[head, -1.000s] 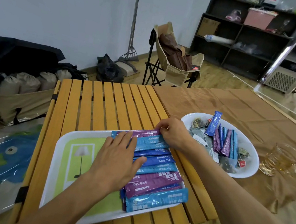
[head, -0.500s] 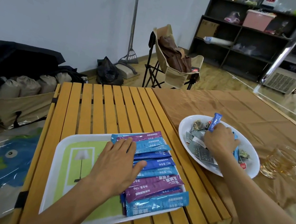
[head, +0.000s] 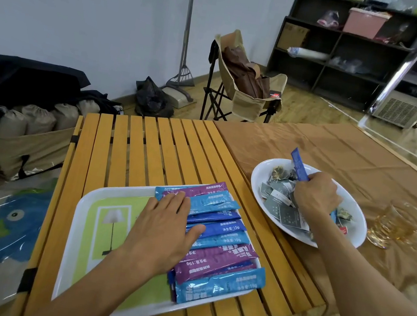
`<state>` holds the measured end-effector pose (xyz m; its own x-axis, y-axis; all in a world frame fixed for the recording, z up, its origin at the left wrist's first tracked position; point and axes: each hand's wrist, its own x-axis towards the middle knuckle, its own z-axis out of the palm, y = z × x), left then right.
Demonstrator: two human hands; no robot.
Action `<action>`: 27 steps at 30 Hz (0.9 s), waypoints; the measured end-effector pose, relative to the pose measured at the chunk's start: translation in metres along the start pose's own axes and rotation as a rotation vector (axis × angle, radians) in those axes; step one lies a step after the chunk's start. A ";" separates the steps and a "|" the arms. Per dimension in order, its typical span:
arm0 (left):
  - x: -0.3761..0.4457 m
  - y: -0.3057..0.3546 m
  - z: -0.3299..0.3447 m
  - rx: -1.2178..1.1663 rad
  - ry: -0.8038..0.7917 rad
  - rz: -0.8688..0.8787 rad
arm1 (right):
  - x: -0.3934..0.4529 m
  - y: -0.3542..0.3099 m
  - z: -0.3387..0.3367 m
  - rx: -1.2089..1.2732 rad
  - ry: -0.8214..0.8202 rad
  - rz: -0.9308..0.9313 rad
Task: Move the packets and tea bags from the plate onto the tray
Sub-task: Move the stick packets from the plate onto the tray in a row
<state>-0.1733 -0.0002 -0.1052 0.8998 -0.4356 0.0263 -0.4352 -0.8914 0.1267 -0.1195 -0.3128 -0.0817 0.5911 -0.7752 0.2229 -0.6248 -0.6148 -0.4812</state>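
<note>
A white tray (head: 73, 245) with a green lamp picture lies on the slatted table, and a row of several blue and purple stick packets (head: 218, 241) covers its right half. My left hand (head: 163, 230) rests flat on those packets, fingers straight. To the right, a white oval plate (head: 259, 176) holds grey tea bag sachets (head: 283, 210) and pyramid tea bags. My right hand (head: 315, 194) is in the plate, curled round blue stick packets (head: 299, 165) whose ends stick up past the fingers. What lies under that hand is hidden.
A glass of amber drink (head: 393, 224) stands right of the plate on the brown cloth (head: 326, 149). The slatted wooden table (head: 148, 148) extends beyond the tray. A folding chair (head: 243, 87) and a dark shelf unit (head: 341, 56) stand farther back.
My right hand left the packets on the tray, moved right into the plate and closed round blue stick packets there. My left hand stayed flat on the tray's packets.
</note>
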 end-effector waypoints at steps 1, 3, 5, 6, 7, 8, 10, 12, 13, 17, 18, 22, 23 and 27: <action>0.000 0.000 0.000 0.003 0.003 -0.001 | 0.000 -0.002 -0.006 0.055 0.020 0.015; 0.000 0.000 -0.001 -0.001 0.009 0.000 | -0.002 -0.009 -0.020 0.167 0.089 0.020; 0.000 0.001 -0.001 -0.002 0.018 0.008 | -0.005 -0.016 -0.031 0.293 0.155 -0.059; 0.000 0.001 -0.001 -0.001 0.024 0.015 | -0.009 -0.020 -0.034 0.377 0.138 -0.125; -0.001 0.001 -0.002 -0.002 0.030 0.022 | -0.015 -0.024 -0.036 0.465 0.081 -0.197; -0.001 0.001 -0.003 -0.005 0.039 0.030 | -0.023 -0.028 -0.037 0.529 -0.010 -0.257; -0.003 0.004 -0.007 -0.007 0.068 0.060 | -0.042 -0.038 -0.035 0.569 -0.268 -0.333; -0.006 0.008 -0.013 -0.013 0.111 0.110 | -0.060 -0.045 -0.027 0.554 -0.520 -0.391; -0.008 0.011 -0.016 -0.019 0.130 0.132 | -0.065 -0.047 -0.021 0.540 -0.592 -0.424; -0.009 0.014 -0.021 -0.049 0.214 0.164 | -0.072 -0.055 -0.007 0.516 -0.700 -0.492; -0.008 0.013 -0.021 -0.056 0.229 0.157 | -0.072 -0.056 -0.006 0.509 -0.726 -0.500; -0.005 0.009 -0.016 -0.044 0.185 0.096 | -0.068 -0.059 -0.005 0.501 -0.807 -0.489; -0.004 0.008 -0.015 -0.027 0.166 0.083 | -0.069 -0.059 -0.005 0.505 -0.808 -0.491; -0.003 0.008 -0.011 0.018 0.097 0.048 | -0.068 -0.059 -0.002 0.503 -0.755 -0.489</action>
<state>-0.1793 -0.0047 -0.0937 0.8762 -0.4647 0.1277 -0.4778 -0.8722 0.1050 -0.1235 -0.2242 -0.0668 0.9983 -0.0565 -0.0169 -0.0463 -0.5722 -0.8188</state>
